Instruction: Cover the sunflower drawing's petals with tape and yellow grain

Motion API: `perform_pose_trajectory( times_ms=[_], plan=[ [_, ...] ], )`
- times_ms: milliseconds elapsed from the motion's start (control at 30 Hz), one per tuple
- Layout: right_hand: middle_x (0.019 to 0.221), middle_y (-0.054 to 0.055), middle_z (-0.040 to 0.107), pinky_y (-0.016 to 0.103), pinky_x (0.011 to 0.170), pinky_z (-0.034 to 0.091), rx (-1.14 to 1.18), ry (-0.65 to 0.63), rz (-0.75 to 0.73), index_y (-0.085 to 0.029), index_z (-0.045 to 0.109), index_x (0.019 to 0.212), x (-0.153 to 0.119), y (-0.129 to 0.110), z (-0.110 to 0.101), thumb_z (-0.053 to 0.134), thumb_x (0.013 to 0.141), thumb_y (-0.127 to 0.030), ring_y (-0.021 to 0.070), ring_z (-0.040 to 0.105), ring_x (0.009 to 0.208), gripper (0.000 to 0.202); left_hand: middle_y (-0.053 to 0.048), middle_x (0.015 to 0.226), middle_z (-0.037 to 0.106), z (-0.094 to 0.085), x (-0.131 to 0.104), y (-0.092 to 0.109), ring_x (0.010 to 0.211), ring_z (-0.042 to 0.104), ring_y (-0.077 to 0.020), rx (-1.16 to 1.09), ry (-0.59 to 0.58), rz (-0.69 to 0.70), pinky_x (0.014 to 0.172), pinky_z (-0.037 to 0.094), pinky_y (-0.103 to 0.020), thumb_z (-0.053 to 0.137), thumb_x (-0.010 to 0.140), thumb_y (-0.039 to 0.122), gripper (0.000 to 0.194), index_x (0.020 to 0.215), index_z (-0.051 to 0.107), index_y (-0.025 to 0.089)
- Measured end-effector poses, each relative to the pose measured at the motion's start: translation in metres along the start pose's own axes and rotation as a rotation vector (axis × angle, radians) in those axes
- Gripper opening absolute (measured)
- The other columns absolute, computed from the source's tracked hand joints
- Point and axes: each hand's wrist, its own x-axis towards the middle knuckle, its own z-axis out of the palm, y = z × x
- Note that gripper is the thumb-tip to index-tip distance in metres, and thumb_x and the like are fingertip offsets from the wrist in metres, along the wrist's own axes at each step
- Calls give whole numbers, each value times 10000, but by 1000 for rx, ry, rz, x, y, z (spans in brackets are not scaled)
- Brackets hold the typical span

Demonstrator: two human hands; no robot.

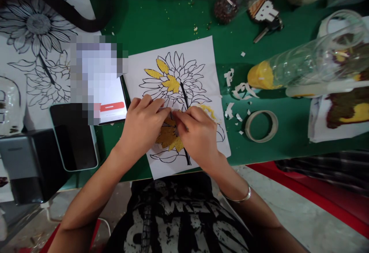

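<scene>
A white sheet with a printed flower drawing (201, 45) lies slightly turned on the green table. Some petals of its upper flower carry a grainy yellow filling (172, 84), and the lower flower has darker yellow grains (168, 137). My left hand (144, 120) rests over the sheet's left side, fingers curled and thumb pressed to the forefinger. From the other side my right hand (198, 133) meets it in a pinch above the lower flower. Both sets of fingertips come together there; anything between them is too small or hidden to make out.
Left of the sheet are a lit phone (112, 91), a dark phone (75, 137) and a black box (31, 164). To the right are paper scraps (243, 90), a tape roll (261, 126), a plastic bottle with yellow grains (261, 75) and keys (263, 32).
</scene>
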Motion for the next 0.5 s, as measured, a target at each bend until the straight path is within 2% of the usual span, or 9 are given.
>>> perform_pose_trajectory(
  times_ms=[233,500],
  plan=[
    [646,58,551,275,557,398,-90,-41,-58,-96,708,906,2,-3,-5,464,825,-77,173,489,648,257,-31,884,677,0,0,0,773,496,-200,1,1,1,605,343,-324,475,848,78,240,895,680,193],
    [724,89,578,298,613,440,-113,-235,-52,-62,678,995,5,-9,-15,467,788,-23,204,533,712,298,-24,916,681,-1,-1,-3,776,509,-203,-24,-6,12,594,351,-320,483,823,52,256,917,678,188]
  ],
)
